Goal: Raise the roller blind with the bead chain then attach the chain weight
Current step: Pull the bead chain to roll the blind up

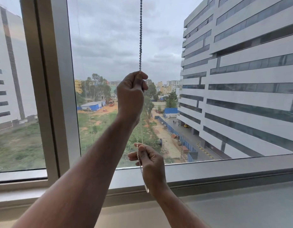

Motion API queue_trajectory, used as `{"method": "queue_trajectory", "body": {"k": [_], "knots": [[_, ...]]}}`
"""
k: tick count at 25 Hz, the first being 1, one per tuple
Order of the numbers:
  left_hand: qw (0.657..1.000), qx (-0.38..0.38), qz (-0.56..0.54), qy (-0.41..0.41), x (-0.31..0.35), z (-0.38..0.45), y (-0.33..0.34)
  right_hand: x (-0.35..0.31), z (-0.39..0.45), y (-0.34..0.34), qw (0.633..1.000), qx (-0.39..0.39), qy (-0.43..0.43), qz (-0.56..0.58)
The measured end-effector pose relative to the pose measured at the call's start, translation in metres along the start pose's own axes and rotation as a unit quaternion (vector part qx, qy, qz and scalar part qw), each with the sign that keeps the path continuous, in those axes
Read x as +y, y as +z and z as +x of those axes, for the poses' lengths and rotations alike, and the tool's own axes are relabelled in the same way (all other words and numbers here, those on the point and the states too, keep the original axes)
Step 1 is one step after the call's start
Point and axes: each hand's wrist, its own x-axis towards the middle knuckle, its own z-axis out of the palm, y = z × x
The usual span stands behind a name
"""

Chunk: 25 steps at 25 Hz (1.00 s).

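Wide grey window frame [224,168] runs behind and below the right-hand fingers [143,151]; thick vertical mullion [60,96] well left of the left-hand fingers [142,79]. Pale sill [241,204] below both. Through the glass: overcast sky [109,38] above the left-hand fingers, striped office block [241,79] to their right, another pale block [7,71] far left past the mullion. Trees [96,86] and blue-roofed shed [91,105] left of them. Grassy lot [96,127] lower left, fenced road [175,134] right of the right-hand fingers. Flat daylight.
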Motion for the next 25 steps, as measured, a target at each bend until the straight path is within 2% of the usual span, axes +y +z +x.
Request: {"method": "queue_trajectory", "body": {"k": [3,7,11,18,25], "knots": [[1.0,-0.004,0.008,0.002,-0.011,-0.01,-0.005,-0.009,0.014,-0.002,0.999,0.05,0.006,-0.009],[1.0,-0.007,0.002,-0.012,-0.033,-0.03,-0.013,-0.052,0.052,0.0,0.993,0.107,-0.051,0.026],[1.0,-0.015,0.012,-0.02,-0.057,-0.051,-0.018,-0.115,0.09,0.004,0.984,0.057,-0.054,0.162],[0.996,-0.028,0.042,-0.071,-0.09,-0.094,-0.024,-0.173,0.127,0.012,0.981,-0.051,0.004,0.185],[0.991,-0.047,0.003,-0.129,-0.099,-0.109,-0.032,-0.144,0.12,0.012,0.99,-0.01,-0.084,0.113]]}}
